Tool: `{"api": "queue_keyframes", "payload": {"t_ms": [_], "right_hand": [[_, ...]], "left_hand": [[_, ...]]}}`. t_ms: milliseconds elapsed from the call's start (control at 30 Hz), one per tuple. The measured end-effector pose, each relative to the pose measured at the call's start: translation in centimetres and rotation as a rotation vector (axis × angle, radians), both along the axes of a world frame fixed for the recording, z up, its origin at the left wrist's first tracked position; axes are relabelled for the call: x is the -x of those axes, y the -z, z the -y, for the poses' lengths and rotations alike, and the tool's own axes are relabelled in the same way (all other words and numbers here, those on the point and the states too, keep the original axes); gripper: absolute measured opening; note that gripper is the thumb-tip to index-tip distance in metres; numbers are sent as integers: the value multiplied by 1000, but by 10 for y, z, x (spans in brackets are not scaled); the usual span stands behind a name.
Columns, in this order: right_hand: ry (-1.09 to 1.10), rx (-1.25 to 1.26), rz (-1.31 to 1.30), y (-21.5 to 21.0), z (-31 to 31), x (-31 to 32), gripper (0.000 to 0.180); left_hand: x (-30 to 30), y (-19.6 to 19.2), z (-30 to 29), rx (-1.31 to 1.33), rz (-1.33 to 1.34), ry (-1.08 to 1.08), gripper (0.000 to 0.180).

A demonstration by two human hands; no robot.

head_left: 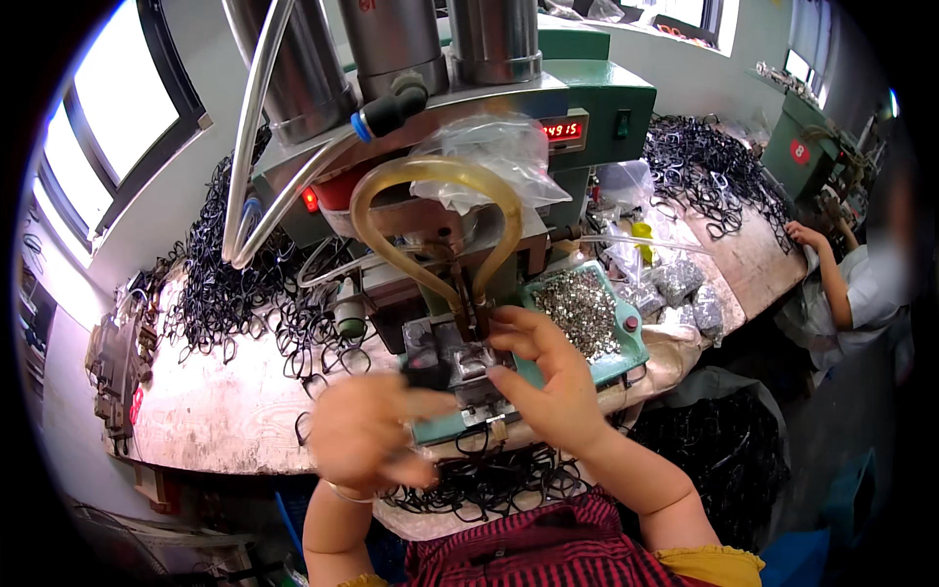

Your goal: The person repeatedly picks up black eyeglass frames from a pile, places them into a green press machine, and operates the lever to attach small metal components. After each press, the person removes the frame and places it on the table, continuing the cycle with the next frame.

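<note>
My right hand [553,382] is at the metal fixture [474,367] of a green bench machine [597,83], its thumb and fingers apart and no held thing visible between them. Its fingertips are close beside the upright rods under a looped, yellowish hose [437,168]. To the left of the fixture, my left hand [362,430] is smeared by motion. A dark blurred thing [426,370] shows just beyond its fingers; whether the hand holds it is unclear. Several black eyeglass frames [489,479] lie on the cloth between my forearms.
A teal tray [634,364] of small metal pieces [579,311] stands right of the fixture, with bagged parts [675,284] beyond it. Heaps of black frames lie at left [220,264] and far right [709,161]. Metal cylinders [391,44] rise above. Another person [871,284] sits at right.
</note>
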State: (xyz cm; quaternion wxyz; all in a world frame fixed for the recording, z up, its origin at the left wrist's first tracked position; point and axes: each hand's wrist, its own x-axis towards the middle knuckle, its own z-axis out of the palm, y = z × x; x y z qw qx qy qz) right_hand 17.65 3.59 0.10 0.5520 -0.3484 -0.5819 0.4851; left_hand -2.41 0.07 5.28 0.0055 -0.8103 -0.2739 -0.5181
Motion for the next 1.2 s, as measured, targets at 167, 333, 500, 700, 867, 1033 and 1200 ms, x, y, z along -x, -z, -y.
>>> {"api": "queue_keyframes", "payload": {"t_ms": [167, 333, 500, 700, 867, 1033, 1200], "right_hand": [[475, -345, 915, 57, -52, -54, 28], [611, -379, 951, 103, -60, -92, 23], [451, -508, 857, 84, -80, -59, 16], [501, -492, 1135, 91, -95, -50, 15], [496, -422, 774, 98, -66, -78, 13], [412, -432, 617, 80, -81, -40, 12], [419, -198, 481, 84, -83, -43, 11]], "left_hand": [[-43, 21, -4, -158, -297, 193, 44], [-47, 26, -5, -150, -326, 182, 44], [-43, 34, 2, -114, -298, 122, 39], [-20, 69, 48, -150, -136, -174, 42], [58, 96, 62, 283, 437, -948, 43], [60, 142, -42, 597, 141, -687, 101], [82, 121, -98, 201, 122, -842, 90]]}}
